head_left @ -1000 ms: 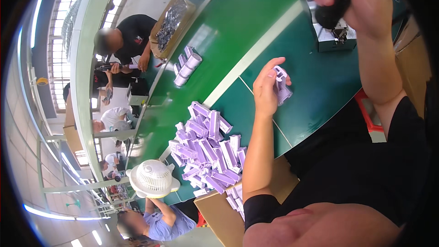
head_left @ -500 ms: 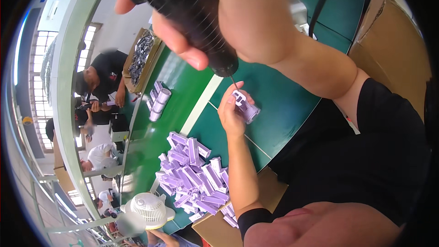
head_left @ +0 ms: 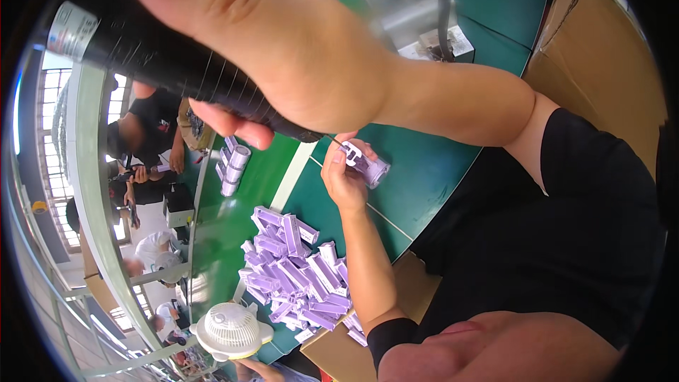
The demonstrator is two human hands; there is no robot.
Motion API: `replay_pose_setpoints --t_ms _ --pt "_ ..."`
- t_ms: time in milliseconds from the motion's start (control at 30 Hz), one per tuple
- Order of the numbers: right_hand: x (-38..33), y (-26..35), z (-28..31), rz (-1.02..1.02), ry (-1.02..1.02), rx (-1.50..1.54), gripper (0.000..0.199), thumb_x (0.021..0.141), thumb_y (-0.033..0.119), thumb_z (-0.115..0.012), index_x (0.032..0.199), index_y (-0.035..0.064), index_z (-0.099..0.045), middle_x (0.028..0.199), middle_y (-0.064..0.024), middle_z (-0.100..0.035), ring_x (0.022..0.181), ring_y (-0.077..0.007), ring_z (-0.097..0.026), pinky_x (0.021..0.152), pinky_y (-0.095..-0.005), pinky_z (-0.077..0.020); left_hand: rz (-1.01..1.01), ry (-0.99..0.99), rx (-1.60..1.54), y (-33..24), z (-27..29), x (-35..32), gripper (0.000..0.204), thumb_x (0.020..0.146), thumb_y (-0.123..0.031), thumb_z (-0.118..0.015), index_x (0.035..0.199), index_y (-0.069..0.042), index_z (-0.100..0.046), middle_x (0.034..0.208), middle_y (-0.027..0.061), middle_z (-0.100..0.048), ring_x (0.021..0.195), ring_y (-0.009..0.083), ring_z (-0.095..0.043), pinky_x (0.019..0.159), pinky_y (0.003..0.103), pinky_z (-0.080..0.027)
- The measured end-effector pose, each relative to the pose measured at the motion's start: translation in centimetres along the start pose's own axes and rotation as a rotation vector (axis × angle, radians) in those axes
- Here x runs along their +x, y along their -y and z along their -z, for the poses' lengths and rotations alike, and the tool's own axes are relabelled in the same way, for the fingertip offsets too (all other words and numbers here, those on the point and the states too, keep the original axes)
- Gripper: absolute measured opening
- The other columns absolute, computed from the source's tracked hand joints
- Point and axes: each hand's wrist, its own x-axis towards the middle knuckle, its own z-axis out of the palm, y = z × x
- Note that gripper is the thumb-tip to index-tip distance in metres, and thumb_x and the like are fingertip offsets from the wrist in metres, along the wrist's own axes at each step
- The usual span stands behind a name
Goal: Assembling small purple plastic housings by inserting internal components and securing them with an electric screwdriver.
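A black electric screwdriver (head_left: 205, 74) is gripped in my right hand (head_left: 311, 56), which fills the upper middle of the view. Its body slants down to the right, and the thin bit reaches the white end piece (head_left: 351, 153) of a pale purple plastic housing (head_left: 373, 172). My left hand (head_left: 344, 182) pinches that housing from below and the side. Whether the bit sits in a screw is too small to tell. Below my left hand, beside the forearm, lies a heap of similar purple housings (head_left: 297, 269).
A small group of purple pieces (head_left: 232, 166) stands on the green table (head_left: 424, 170). A white fan (head_left: 228, 329) is at the lower left. A metal device (head_left: 407, 10) sits at the top, and a cardboard box (head_left: 601, 56) at the right. Other people (head_left: 145, 134) work at the far left.
The screwdriver has tilted over, its back end swinging left and down, and my right hand has turned with it. My left hand and the housing have shifted slightly left in view.
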Motion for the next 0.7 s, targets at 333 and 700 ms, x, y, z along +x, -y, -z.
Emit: replay_pose_setpoints --t_ms 333,700 --pt "0.0 -2.3 0.0 -0.092 0.086 -0.01 0.094 0.089 0.09 -0.045 0.08 -0.0007 -0.068 0.065 -0.0074 -0.063 0.057 -0.0149 -0.067 0.054 -0.0286 -0.0553 -0.046 0.004 -0.077 0.4 0.0 0.0 0.046 0.102 -0.029 -0.045 0.114 0.011 -0.063 0.081 0.0204 -0.065 0.075 0.0283 -0.064 0.081 0.04 -0.052" --pt "-2.5 -7.1 0.4 -0.13 0.073 0.106 0.081 0.093 0.083 -0.051 0.099 0.0051 -0.073 0.067 -0.0011 -0.059 0.056 -0.0108 -0.059 0.051 -0.0275 -0.0481 -0.016 -0.038 -0.112 0.8 0.8 -0.7 0.043 0.099 -0.038 -0.053 0.107 0.003 -0.061 0.087 0.0183 -0.064 0.081 0.0311 -0.063 0.074 0.043 -0.052"
